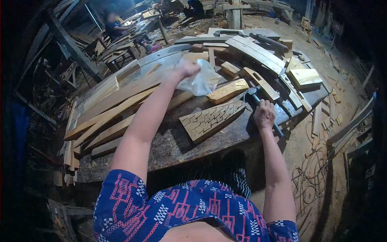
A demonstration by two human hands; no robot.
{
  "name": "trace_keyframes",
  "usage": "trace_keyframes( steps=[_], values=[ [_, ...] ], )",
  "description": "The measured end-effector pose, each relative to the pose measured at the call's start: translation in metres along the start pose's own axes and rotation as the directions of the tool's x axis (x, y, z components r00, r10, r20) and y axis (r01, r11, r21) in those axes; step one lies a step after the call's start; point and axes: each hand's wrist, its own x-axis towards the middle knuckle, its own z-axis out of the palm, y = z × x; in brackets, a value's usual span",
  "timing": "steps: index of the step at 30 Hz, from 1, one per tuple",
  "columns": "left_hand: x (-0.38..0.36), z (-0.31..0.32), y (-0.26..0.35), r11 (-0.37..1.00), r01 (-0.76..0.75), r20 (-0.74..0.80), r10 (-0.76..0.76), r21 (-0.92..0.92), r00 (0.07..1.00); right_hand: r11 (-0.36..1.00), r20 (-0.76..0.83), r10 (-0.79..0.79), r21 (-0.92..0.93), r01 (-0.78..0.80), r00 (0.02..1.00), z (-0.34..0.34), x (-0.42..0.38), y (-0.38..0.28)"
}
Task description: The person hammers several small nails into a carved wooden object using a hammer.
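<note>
A crumpled clear plastic bag (199,80) hangs from my left hand (188,69), whose fingers are closed on it over the bench. My right hand (264,114) is wrapped round the handle of a hammer (252,93), its metal head lying towards the wood pieces. Between my hands and nearer to me rests a tapered wooden block (211,121) with a carved scale-like pattern on top. Just behind that block is a rough yellowish block (228,91).
The workbench (169,141) carries long wooden strips (117,109) at left and clamped boards (258,54) at the back right. Beyond it a person (114,26) sits among wood scraps. A tangled cable (308,181) lies on the ground at right.
</note>
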Motion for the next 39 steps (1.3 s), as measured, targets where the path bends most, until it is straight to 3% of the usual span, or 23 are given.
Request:
trace_keyframes(
  steps=[1, 2, 3, 4, 6, 7, 8, 10, 13, 14, 15, 16, 17, 18, 20, 24, 27, 28, 29, 30, 31, 32, 39],
  values=[
    [0.004, 0.001, 0.005, 0.875, 0.147, 0.111, -0.108, -0.461, 0.988, 1.000, 0.009, 0.001, 0.005, -0.001, 1.000, 0.000, 0.000, 0.000],
    [0.008, 0.001, 0.010, 0.534, 0.292, 0.253, -0.148, -0.793, 0.956, 1.000, 0.014, 0.003, 0.008, -0.003, 1.000, 0.000, 0.000, 0.000],
    [-0.001, -0.004, 0.018, 0.368, 0.296, 0.270, -0.122, -0.881, 0.955, 1.000, 0.009, 0.009, 0.007, -0.009, 1.000, 0.001, 0.000, 0.000],
    [0.008, 0.013, 0.006, 0.375, 0.292, 0.268, -0.115, -0.880, 0.957, 1.000, 0.018, 0.015, -0.007, -0.015, 1.000, 0.004, 0.000, 0.001],
    [0.032, 0.064, -0.029, -0.414, 0.273, 0.229, 0.155, -0.868, 0.961, 0.999, 0.023, 0.033, -0.021, -0.033, 0.999, 0.004, 0.000, 0.003],
    [0.005, 0.054, -0.013, -0.480, 0.228, 0.174, 0.156, -0.847, 0.972, 1.000, 0.027, 0.029, -0.013, -0.029, 0.999, 0.001, 0.001, 0.002],
    [0.011, 0.067, -0.019, -0.476, 0.232, 0.178, 0.156, -0.848, 0.972, 1.000, 0.034, 0.021, -0.004, -0.021, 0.999, 0.000, 0.001, 0.001],
    [0.034, 0.120, -0.050, -0.247, 0.195, 0.270, -0.318, -0.949, 0.909, 1.000, 0.019, 0.022, 0.005, -0.022, 1.000, 0.000, -0.001, 0.001],
    [0.049, 0.169, -0.076, -0.128, 0.111, 0.136, -0.209, -0.986, 0.968, 1.000, -0.005, 0.006, 0.021, -0.006, 1.000, -0.002, 0.001, 0.001],
    [0.063, 0.188, -0.089, 0.489, 0.111, 0.026, -0.177, -0.865, 0.984, 1.000, 0.001, 0.000, 0.025, 0.000, 1.000, -0.002, 0.002, 0.000],
    [0.076, 0.197, -0.095, 0.913, 0.083, -0.041, -0.108, -0.400, 0.993, 0.999, -0.005, 0.011, 0.030, -0.010, 1.000, -0.001, 0.002, -0.001],
    [0.053, 0.172, -0.066, 0.948, 0.115, -0.058, -0.138, -0.298, 0.989, 0.999, -0.009, 0.020, 0.036, -0.020, 1.000, -0.001, 0.001, -0.002],
    [0.064, 0.170, -0.064, 0.991, 0.109, 0.106, -0.101, -0.073, 0.989, 0.999, -0.003, 0.009, 0.038, -0.009, 1.000, -0.003, 0.001, -0.002],
    [0.054, 0.145, -0.042, 0.963, -0.027, 0.161, -0.016, 0.267, 0.987, 0.999, 0.005, 0.002, 0.034, -0.003, 1.000, -0.004, 0.002, -0.002],
    [0.042, 0.123, -0.021, 0.904, -0.105, 0.255, -0.005, 0.415, 0.967, 1.000, 0.013, 0.004, 0.024, -0.004, 1.000, -0.001, 0.002, -0.003],
    [0.035, 0.103, -0.013, 0.946, -0.140, 0.339, 0.034, 0.291, 0.940, 1.000, 0.035, 0.018, -0.015, -0.018, 0.999, 0.003, 0.002, 0.000],
    [0.070, 0.137, -0.042, 0.995, 0.091, 0.395, -0.099, 0.041, 0.913, 1.000, 0.031, 0.001, -0.015, -0.001, 1.000, 0.000, 0.002, 0.000],
    [0.080, 0.141, -0.048, 0.869, -0.409, 0.443, 0.261, 0.280, 0.858, 1.000, 0.033, 0.002, -0.017, -0.002, 0.999, 0.000, 0.002, 0.000],
    [0.086, 0.146, -0.053, 0.460, -0.773, 0.568, 0.525, 0.436, 0.633, 1.000, 0.025, 0.007, -0.019, -0.007, 1.000, 0.001, 0.002, 0.000],
    [0.076, 0.137, -0.045, 0.460, -0.774, 0.569, 0.525, 0.435, 0.632, 1.000, 0.017, 0.011, -0.020, -0.011, 1.000, 0.002, 0.002, -0.001],
    [0.057, 0.117, -0.029, 0.821, -0.518, 0.410, 0.397, 0.240, 0.821, 1.000, 0.017, 0.010, -0.019, -0.010, 1.000, 0.003, 0.001, -0.001],
    [0.045, 0.106, -0.019, 0.986, -0.162, 0.305, 0.168, -0.045, 0.937, 1.000, 0.033, 0.014, -0.017, -0.013, 0.999, 0.004, 0.001, 0.000],
    [0.063, 0.116, -0.019, 0.972, -0.222, 0.400, 0.176, 0.071, 0.900, 1.000, 0.040, 0.017, -0.019, -0.016, 0.999, 0.002, 0.002, 0.000]
  ],
)
